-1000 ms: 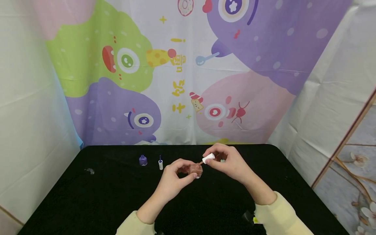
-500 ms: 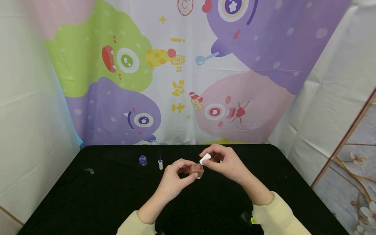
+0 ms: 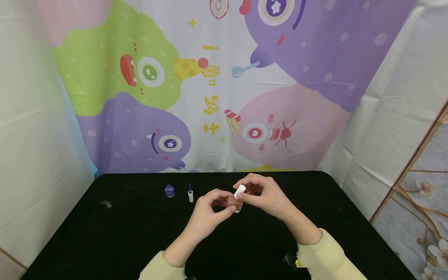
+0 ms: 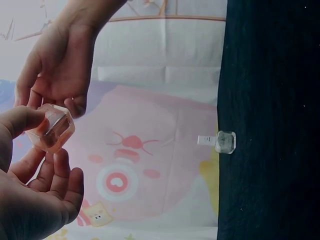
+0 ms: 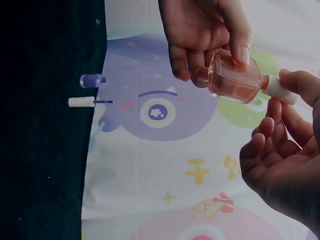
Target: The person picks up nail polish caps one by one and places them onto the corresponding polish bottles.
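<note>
My left hand holds a small glass nail polish bottle of brownish-pink polish, thumb on one side and fingers on the other. It is raised above the black table and tilted. Between thumb and fingers, my right hand pinches the white cap, which sits at the bottle's neck. The brush is out of sight; whether the cap is screwed tight cannot be seen. To the left on the table stand an uncapped purple nail polish bottle and its white brush cap, purple bristles pointing up.
A clear nail polish bottle with a white cap stands on the black table, shown in the left wrist view. A small shiny scrap lies at the table's left. Behind hangs a cartoon-printed curtain.
My right hand has moved left and down, bringing the white cap and its brush from beside the bottle onto the neck. The brush has gone out of sight. My left hand has barely moved.
</note>
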Tool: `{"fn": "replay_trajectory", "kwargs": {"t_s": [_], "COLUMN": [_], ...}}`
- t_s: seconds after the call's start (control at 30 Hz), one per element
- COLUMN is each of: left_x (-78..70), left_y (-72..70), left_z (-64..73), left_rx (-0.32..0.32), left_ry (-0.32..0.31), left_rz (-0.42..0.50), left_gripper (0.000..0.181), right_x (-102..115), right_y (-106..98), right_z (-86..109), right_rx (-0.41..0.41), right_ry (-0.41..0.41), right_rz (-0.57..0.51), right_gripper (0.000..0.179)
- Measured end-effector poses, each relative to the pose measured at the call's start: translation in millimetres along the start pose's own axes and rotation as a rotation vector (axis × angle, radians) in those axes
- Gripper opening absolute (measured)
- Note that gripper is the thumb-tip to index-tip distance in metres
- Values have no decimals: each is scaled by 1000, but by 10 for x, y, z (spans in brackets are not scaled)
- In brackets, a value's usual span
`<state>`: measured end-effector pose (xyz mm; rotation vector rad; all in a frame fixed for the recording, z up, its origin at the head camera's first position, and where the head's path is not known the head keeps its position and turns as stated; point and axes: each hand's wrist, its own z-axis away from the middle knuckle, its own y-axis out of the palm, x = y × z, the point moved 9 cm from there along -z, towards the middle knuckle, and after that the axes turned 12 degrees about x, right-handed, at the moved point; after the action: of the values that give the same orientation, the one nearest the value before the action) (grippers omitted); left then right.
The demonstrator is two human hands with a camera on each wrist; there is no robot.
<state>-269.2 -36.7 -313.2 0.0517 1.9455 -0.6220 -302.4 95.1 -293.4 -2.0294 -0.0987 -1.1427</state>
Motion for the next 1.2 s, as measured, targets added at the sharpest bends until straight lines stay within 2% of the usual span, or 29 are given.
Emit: {"fn": "replay_trajectory", "kwargs": {"t_s": [0.23, 0.43, 0.6, 0.73, 0.97, 1.2], "left_x": [334, 386, 405, 390, 72, 56], "left_y": [50, 57, 69, 73, 36, 38], "left_z": [-72, -81, -84, -80, -11, -1], "left_rx": [-5, 12, 30, 33, 45, 42], "left_ry": [-8, 11, -7, -18, -24, -29], "left_rz": [21, 56, 80, 83, 93, 115], "left_gripper": [25, 24, 25, 27, 25, 25], "right_x": [-1, -1, 6, -6, 32, -42], "right_y": [17, 37, 48, 61, 75, 94], "right_z": [-6, -17, -21, -25, -30, -38], "right_rx": [10, 22, 25, 27, 8, -27], "right_ry": [-4, -10, -13, -8, 2, 26], "right_rz": [-1, -32, -50, -54, -39, -73], "right_gripper": [18, 18, 19, 17, 12, 8]}}
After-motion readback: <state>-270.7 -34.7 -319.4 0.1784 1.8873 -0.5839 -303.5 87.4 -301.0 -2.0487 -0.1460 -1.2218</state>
